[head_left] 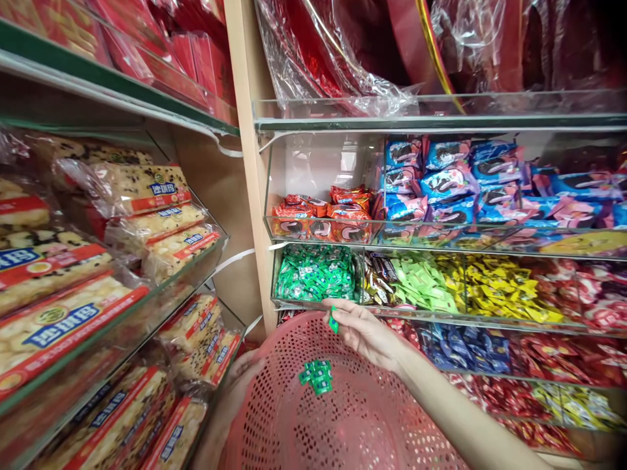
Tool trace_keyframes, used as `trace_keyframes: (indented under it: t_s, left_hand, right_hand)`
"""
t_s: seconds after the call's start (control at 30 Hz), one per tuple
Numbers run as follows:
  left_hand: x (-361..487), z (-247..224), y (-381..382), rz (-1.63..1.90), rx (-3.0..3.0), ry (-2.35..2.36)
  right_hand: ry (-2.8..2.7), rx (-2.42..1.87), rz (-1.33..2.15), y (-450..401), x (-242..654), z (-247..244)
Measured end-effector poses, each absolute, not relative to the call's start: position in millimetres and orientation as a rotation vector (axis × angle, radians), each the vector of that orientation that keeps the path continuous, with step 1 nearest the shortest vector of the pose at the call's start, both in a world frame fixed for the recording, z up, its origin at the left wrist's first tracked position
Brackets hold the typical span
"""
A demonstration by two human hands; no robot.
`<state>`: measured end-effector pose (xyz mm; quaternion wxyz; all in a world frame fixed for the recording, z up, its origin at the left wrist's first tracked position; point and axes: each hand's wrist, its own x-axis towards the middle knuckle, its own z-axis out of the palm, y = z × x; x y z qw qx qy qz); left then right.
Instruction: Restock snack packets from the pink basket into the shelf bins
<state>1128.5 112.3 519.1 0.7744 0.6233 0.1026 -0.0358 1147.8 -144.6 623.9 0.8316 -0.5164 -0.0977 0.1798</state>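
A pink plastic basket (274, 352) with a pierced wall fills the lower middle of the view. At its left side my left hand (243, 373) grips the rim, with the fingers partly hidden behind the basket. Above the far rim, my right hand (365, 334) pinches a green-wrapped candy (334, 320) between thumb and fingertips. Several more green candies (318, 377) lie together on the inner wall of the basket. Just beyond my right hand, a clear shelf compartment holds a heap of green candies (316, 273) in the same kind of wrapper.
Light green packets (421, 281) and yellow candies (504, 287) share the candy shelf. Blue and pink snack packs (448, 179) and red packs (326, 215) sit above. Packaged puffed-grain bars (142, 186) crowd the glass shelves at left. A wooden post (249, 163) stands between the shelf units.
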Motion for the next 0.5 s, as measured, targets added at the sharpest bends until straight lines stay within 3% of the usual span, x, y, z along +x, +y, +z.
trace_keyframes:
  t_s: [0.5]
  left_hand:
    - [1130, 514, 115, -0.094, 1.325, 0.186]
  right_hand:
    - [0.069, -1.785, 0.479, -131, 1186, 519]
